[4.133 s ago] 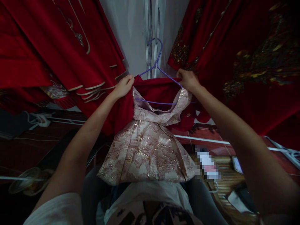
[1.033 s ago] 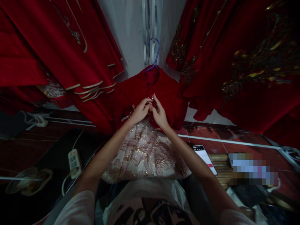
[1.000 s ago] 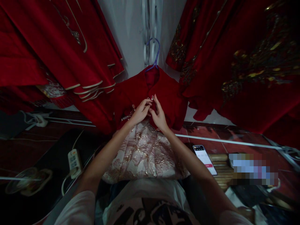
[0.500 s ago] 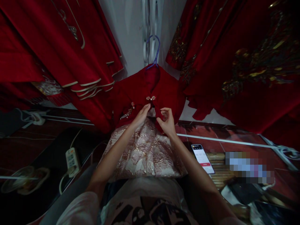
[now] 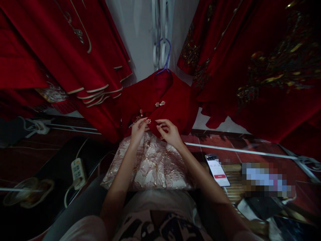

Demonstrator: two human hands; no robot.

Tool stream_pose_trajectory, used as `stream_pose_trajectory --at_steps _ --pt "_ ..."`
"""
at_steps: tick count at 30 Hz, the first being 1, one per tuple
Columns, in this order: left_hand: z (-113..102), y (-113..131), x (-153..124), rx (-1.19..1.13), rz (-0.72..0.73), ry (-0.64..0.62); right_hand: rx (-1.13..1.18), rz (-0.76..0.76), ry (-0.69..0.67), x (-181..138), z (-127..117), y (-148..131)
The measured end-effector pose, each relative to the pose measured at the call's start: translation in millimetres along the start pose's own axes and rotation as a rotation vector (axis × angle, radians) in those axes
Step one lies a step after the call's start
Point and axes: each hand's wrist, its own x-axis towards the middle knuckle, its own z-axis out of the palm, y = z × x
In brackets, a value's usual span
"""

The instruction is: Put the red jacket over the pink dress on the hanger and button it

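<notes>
Near right hand [image 5: 170,132], illegible phone screen [image 5: 217,166].

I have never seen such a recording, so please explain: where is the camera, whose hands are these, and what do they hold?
There is no machine here: one camera sits on a person's head and looks down at that person's own bare hands. The left hand and the right hand pinch the front opening of a red jacket, just below its upper pearl clasp. The jacket hangs on a purple hanger over a pink-gold skirt. Other red garments hang on both sides. Lower down, a lit phone lies at the right and a power strip at the left.
</notes>
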Motion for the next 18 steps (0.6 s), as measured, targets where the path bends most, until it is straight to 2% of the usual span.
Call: stream_pose_trajectory --at_steps 5,8,11,15,16,18 --pt "-2 8 2 -0.063 -0.009 0.004 0.022 0.024 0.059 16 17 -7" --pt "-1 9 5 0.008 0.021 0.015 0.033 0.028 0.083 25 28 -9" --pt "-3 8 11 0.208 0.161 0.012 0.022 0.014 0.086 31 34 -8" --pt "-7 2 19 0.483 0.460 0.199 -0.049 -0.014 0.064 36 32 -3" --pt "-8 -1 21 0.512 0.496 0.232 -0.059 -0.018 0.069 38 31 -2" --pt "-8 -8 26 0.541 0.502 0.219 -0.053 -0.013 0.094 40 29 0"
